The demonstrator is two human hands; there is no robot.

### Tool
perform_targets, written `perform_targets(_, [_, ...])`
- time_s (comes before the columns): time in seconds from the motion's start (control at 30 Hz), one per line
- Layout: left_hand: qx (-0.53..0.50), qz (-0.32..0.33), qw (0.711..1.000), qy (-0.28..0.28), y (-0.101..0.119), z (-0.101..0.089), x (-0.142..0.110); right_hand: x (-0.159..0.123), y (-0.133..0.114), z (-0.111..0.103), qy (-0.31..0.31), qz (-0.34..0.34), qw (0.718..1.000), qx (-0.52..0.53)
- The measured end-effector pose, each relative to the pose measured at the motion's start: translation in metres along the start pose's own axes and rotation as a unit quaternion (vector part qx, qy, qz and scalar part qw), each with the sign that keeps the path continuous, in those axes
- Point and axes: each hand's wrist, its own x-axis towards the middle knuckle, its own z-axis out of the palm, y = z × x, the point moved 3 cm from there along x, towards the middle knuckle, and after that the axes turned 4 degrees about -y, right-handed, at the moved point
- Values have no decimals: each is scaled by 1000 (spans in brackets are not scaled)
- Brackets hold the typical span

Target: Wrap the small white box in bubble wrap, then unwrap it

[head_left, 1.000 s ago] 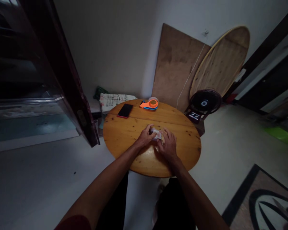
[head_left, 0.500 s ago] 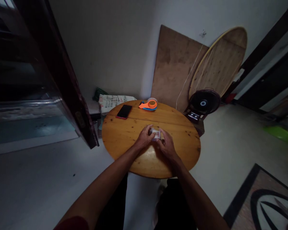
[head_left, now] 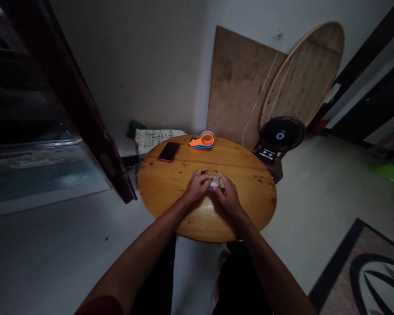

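Between my two hands, over the middle of the round wooden table (head_left: 164, 188), is a small pale pack (head_left: 214, 183), about the size of a deck of cards, with faint pinkish-purple marks. My fingers cover parts of it, and its kind does not show clearly. My left hand (head_left: 198, 186) has its thumb and a fingertip on the pack's left side, its other fingers bent above. On the opposite side my right hand (head_left: 229, 194) grips the pack between thumb and fingers.
An orange and blue tape dispenser (head_left: 202, 141) lies at the table's far edge. To its left is a dark phone (head_left: 169, 152) with a red edge. Behind the table's right side stands a black fan (head_left: 282, 134); boards (head_left: 239, 78) lean on the wall.
My left fingers have shifted over the pack and cover more of its left part. The right hand keeps its grip. The camera view has tilted slightly.
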Motion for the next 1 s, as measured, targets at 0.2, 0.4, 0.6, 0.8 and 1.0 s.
perform_targets(0.2, [74,59,995,-2,5,-5,-8,0,1,1,0,7,1000,15])
perform_targets(0.4, [174,107,979,-25,19,-8,-12,0,1,1,-1,13,1000,19])
perform_targets(0.6, [195,94,976,-36,29,-6,-11,1,4,1,0,15,999,32])
perform_targets(0.8, [163,92,982,-14,19,-5,-13,0,1,0,-10,-24,1000,-8])
perform_targets(1.0, [155,104,982,3,14,-3,-13,-1,-3,1,-9,-20,995,-93])
